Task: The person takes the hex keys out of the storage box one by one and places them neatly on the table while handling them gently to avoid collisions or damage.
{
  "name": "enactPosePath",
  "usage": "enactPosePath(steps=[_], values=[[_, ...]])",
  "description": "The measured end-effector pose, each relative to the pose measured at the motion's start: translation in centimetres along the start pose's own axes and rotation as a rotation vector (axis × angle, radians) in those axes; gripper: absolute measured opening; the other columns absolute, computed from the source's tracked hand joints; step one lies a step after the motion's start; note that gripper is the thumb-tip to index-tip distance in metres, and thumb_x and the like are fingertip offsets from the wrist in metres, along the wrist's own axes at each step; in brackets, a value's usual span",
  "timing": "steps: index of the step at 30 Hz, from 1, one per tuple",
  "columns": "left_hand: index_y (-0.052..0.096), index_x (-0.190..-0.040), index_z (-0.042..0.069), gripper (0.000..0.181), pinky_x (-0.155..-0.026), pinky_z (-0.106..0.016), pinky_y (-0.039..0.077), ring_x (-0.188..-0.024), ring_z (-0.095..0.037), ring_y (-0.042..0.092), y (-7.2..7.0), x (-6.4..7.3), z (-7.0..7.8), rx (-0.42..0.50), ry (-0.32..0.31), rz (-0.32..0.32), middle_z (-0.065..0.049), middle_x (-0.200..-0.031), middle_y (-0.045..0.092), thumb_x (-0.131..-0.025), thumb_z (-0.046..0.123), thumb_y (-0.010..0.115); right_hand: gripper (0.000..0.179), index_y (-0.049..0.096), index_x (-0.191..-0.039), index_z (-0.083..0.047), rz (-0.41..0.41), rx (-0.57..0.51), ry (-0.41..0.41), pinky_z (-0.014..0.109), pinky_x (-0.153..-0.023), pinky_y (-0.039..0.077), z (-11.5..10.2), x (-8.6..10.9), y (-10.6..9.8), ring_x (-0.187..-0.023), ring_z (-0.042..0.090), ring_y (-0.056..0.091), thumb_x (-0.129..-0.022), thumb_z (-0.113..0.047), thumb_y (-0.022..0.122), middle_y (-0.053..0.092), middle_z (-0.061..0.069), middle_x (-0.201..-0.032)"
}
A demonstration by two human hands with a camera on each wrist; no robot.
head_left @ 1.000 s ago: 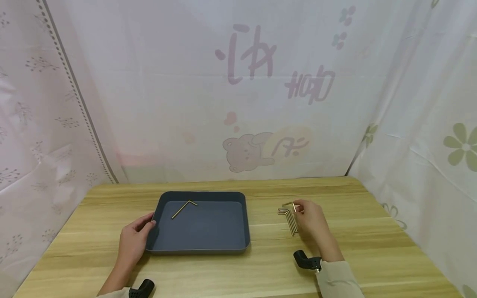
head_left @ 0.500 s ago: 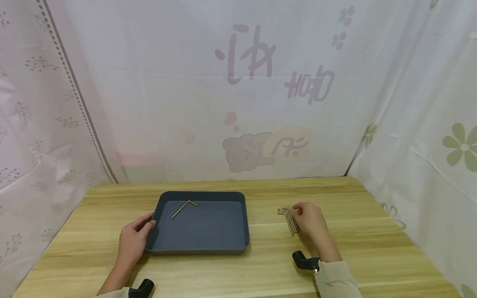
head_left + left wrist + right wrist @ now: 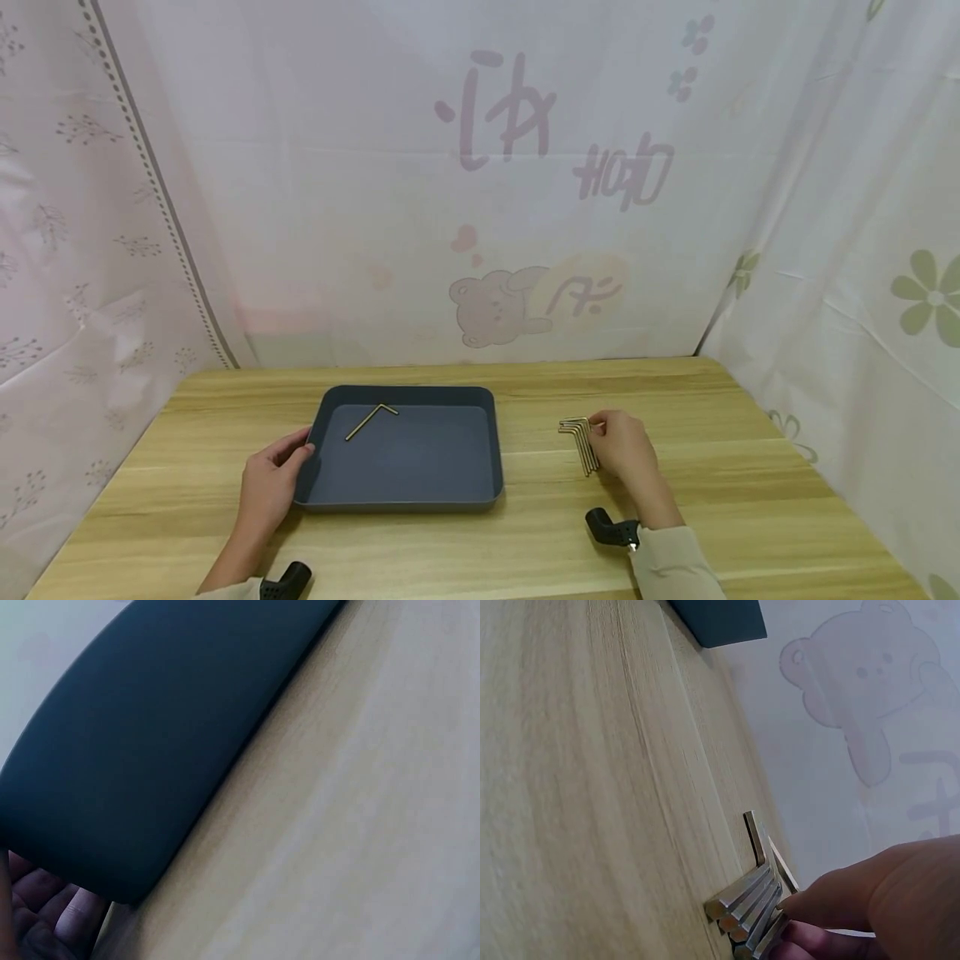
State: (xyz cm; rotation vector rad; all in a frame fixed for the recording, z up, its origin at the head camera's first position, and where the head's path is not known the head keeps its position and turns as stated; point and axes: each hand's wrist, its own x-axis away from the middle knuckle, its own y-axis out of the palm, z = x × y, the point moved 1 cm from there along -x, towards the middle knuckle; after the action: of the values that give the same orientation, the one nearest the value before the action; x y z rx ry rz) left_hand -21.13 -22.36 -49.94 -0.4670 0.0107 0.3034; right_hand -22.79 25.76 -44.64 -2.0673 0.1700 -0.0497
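My left hand point(image 3: 268, 483) grips the left wall of a dark grey rectangular tray point(image 3: 427, 458), thumb over the rim and fingers outside. In the left wrist view, its curled fingers point(image 3: 79, 915) show under the tray's edge. Inside the tray, towards the back left, lies one brass-coloured Allen key point(image 3: 363, 422). To the right of the tray, several similar Allen keys point(image 3: 582, 450) lie side by side on the table, short arms pointing left. My right hand point(image 3: 628, 448) pinches the rightmost key of this row near its bend. The hand partly hides that key.
Everything rests on a light wood-grain table point(image 3: 450, 550). A printed white curtain point(image 3: 360, 208) hangs behind it, with more cloth at both sides. Each wrist wears a black camera mount point(image 3: 611, 527).
My right hand has lowered the Allen key from slightly above the row to beside the others. My left hand and the tray have stayed in place.
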Motion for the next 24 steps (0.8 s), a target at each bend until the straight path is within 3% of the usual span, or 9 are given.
enactPosePath(steps=[24], values=[[0.067, -0.135, 0.012, 0.037, -0.079, -0.001, 0.04, -0.093, 0.026, 0.047, -0.18, 0.25, 0.13, 0.006, 0.004, -0.023, -0.013, -0.135, 0.068, -0.101, 0.026, 0.061, 0.034, 0.068, -0.12, 0.005, -0.054, -0.001, 0.006, 0.029, -0.057, 0.038, 0.46, -0.2, 0.2, -0.067, 0.018, 0.052, -0.091, -0.009, 0.057, 0.063, 0.007, -0.081]])
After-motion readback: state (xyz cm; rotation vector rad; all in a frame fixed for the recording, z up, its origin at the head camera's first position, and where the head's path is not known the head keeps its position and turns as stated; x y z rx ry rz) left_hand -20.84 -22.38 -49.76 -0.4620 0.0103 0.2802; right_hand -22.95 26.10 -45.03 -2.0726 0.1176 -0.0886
